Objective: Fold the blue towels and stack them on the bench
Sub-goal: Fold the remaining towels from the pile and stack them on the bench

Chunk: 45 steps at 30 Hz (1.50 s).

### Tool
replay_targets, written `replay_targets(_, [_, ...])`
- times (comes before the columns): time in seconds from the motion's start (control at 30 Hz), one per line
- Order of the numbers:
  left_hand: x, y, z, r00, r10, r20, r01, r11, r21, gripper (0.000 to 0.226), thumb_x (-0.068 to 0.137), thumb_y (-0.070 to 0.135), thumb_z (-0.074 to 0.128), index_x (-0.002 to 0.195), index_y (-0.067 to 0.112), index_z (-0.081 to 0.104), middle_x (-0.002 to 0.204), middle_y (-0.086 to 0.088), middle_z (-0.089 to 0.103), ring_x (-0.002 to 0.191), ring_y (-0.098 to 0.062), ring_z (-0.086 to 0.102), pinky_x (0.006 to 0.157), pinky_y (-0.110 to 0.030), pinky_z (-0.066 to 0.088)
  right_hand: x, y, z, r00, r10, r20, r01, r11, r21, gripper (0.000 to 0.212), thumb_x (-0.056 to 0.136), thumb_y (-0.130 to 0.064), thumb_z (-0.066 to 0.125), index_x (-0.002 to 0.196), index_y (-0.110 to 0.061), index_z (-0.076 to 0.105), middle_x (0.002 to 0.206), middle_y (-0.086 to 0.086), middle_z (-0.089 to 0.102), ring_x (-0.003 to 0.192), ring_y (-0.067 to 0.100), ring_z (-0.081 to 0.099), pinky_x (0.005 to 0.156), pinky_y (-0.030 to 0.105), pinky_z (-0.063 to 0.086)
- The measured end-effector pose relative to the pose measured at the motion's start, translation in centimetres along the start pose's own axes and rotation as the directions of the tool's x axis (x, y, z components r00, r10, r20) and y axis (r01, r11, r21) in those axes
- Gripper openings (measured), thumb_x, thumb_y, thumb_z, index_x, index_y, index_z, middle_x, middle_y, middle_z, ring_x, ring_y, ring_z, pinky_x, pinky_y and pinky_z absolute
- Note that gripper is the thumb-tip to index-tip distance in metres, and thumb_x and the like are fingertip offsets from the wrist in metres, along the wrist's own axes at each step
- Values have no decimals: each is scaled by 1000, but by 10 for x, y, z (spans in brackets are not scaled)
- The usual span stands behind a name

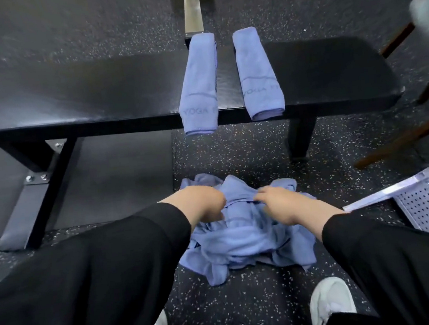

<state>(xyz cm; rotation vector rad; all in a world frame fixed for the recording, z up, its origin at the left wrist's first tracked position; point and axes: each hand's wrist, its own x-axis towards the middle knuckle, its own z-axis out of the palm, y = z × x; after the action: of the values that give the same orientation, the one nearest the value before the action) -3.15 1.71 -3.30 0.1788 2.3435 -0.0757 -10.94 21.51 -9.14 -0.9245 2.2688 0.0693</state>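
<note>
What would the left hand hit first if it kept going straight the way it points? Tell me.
The left hand points right, so likely the right hand, gripping the same crumpled blue towel; depth unclear.

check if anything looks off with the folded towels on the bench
Yes. The two folded towels lie side by side on the bench rather than stacked, and the left one's near end overhangs the front edge.

Beside the matt, padded black bench (95, 95), folded blue cloth towels (197, 84) look soft; below it, speckled rubbery floor (233, 147); behind it, brushed metal bar (191, 6).
</note>
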Motion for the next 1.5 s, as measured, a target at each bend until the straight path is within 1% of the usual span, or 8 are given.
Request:
replay_targets(0.13, [6, -4, -7, 999, -13, -47, 9, 995, -95, 41, 105, 33, 45, 133, 9, 61, 131, -14, 64, 119, -32, 59, 86, -35, 44, 22, -10, 20, 997, 26, 70, -16, 990, -143, 57, 102, -7, 43, 156, -23, 34, 172, 4, 2, 154, 36, 16, 115, 63, 31])
replay_targets(0.43, [21, -10, -8, 999, 48, -9, -49, 990, -133, 42, 107, 35, 43, 136, 8, 57, 129, -14, 65, 118, -33, 59, 91, -39, 46, 56, -20, 29, 955, 191, 228, -150, 971, -185, 73, 96, -2, 49, 162, -19, 21, 172, 1, -6, 156, 34, 4, 118, 67, 18])
replay_targets(0.6, [22, -16, -7, 999, 34, -29, -38, 984, -173, 42, 107, 34, 44, 136, 8, 57, 130, -16, 64, 120, -34, 58, 92, -39, 46, 68, -20, 33, 974, 214, -70, -214, 977, 7, 25, 97, -17, 54, 120, -12, 62, 131, 9, 56, 121, 32, 55, 93, 42, 45])
replay_targets(0.7, [18, -20, -8, 998, 7, -58, -17, 986, -164, 40, 106, 34, 44, 134, 9, 59, 128, -15, 64, 117, -34, 59, 86, -38, 43, 65, -21, 26, 916, 243, -320, -135, 937, 323, 17, 93, -11, 57, 110, -9, 58, 102, 14, 66, 96, 37, 64, 75, 39, 48])
replay_targets(0.83, [2, -22, -11, 983, -25, -184, -14, 978, -206, 33, 104, 34, 44, 121, 14, 65, 121, -9, 67, 112, -32, 61, 88, -40, 49, 43, -29, -3, 878, 328, -347, -164, 890, 426, 17, 98, -14, 53, 106, -4, 64, 96, 14, 68, 98, 36, 62, 66, 33, 34])
replay_targets(1.1, [-69, 1, -46, 856, -163, -491, -191, 781, -594, 40, 97, 35, 59, 134, 20, 58, 120, -3, 68, 110, -24, 62, 92, -33, 48, -52, -68, -89, 878, 113, -466, 195, 804, 562, 19, 95, -14, 60, 81, -23, 70, 77, -8, 68, 70, 6, 56, 62, 20, 40])
replay_targets(1.3, [-128, 23, -66, 678, -338, -653, -349, 634, -690, 24, 96, 30, 62, 78, 16, 54, 68, 7, 53, 68, -13, 48, 54, -19, 32, -133, -94, -150, 814, 148, -562, 286, 740, 609, 16, 86, -32, 75, 77, -19, 74, 65, -3, 68, 60, 6, 50, 59, 29, 37])
replay_targets(1.5, [-183, 17, -101, 511, -448, -734, -481, 559, -676, 35, 101, 25, 52, 71, 7, 49, 60, 7, 45, 59, -11, 37, 56, -30, 29, -194, -92, -173, 809, 48, -586, 355, 754, 552, 22, 87, -25, 77, 70, -15, 68, 57, -7, 57, 55, 6, 41, 53, 26, 32])
